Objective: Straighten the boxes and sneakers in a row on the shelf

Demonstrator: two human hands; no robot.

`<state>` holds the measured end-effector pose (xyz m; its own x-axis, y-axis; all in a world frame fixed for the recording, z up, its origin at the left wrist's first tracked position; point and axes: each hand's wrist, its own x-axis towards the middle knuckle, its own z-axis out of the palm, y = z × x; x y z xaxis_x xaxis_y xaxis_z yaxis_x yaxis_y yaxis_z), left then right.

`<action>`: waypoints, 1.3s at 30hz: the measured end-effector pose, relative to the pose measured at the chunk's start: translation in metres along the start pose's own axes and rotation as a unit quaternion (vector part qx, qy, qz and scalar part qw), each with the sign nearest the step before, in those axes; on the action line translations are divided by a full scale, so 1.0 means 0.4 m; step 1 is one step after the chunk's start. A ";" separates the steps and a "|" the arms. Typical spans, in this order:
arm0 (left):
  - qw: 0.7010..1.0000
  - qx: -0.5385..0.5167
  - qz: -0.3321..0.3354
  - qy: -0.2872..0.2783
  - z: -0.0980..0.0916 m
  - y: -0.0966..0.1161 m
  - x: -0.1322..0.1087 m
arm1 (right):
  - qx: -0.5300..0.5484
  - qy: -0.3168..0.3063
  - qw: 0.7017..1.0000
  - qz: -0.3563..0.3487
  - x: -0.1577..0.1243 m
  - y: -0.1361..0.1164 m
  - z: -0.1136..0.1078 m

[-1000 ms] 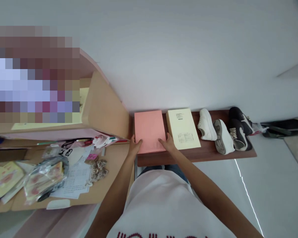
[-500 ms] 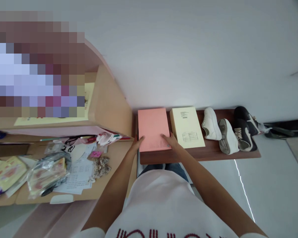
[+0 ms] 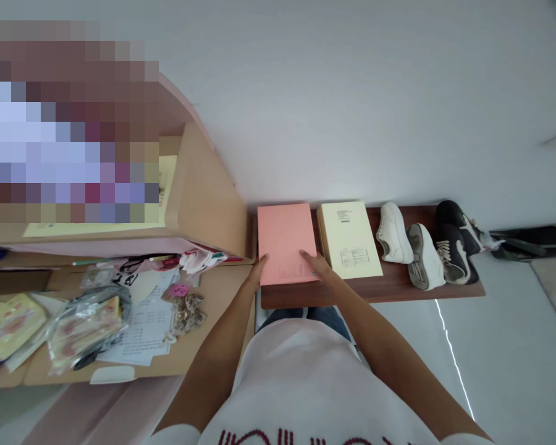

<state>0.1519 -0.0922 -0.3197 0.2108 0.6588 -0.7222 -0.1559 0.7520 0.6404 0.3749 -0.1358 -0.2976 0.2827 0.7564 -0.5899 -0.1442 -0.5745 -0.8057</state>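
Note:
A flat pink rectangular block (image 3: 286, 241), which looks like a stack of paper or a folder, lies at the left end of a dark reddish-brown wooden shelf (image 3: 375, 292). My left hand (image 3: 259, 270) grips its left edge near the front corner, thumb on top. On the opposite edge, my right hand (image 3: 315, 264) holds it with the thumb laid over the top. The other fingers of both hands are hidden along the sides. Just right of my right hand sits a cream paper stack (image 3: 349, 238) with printed text on its top sheet.
White shoes (image 3: 395, 232), one tipped to show its grey sole, and black shoes (image 3: 454, 253) stand farther right on the shelf. A desk (image 3: 222, 284) at left bears papers (image 3: 139, 327), a plastic-wrapped packet (image 3: 88, 330) and hair ties (image 3: 189, 311). A wall (image 3: 352, 99) rises behind.

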 end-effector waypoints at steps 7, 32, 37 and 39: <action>0.999 -0.019 0.024 -0.013 -0.002 0.017 -0.034 | 0.040 -0.034 0.998 0.031 -0.039 0.001 0.002; 0.995 -0.006 0.100 -0.023 0.027 0.082 -0.229 | -0.098 -0.033 0.990 -0.098 -0.149 -0.021 0.012; 0.988 0.060 0.145 0.008 0.071 0.097 -0.253 | 0.011 -0.133 0.985 -0.110 -0.196 -0.081 0.045; 0.983 0.079 0.165 0.018 0.082 0.099 -0.258 | 0.058 -0.170 0.979 -0.101 -0.212 -0.100 0.051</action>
<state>0.1557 -0.1312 -0.2113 0.1401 0.8687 -0.4751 -0.0578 0.4861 0.8720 0.3371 -0.1706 -0.2166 -0.0128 0.9222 -0.3864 -0.2306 -0.3788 -0.8963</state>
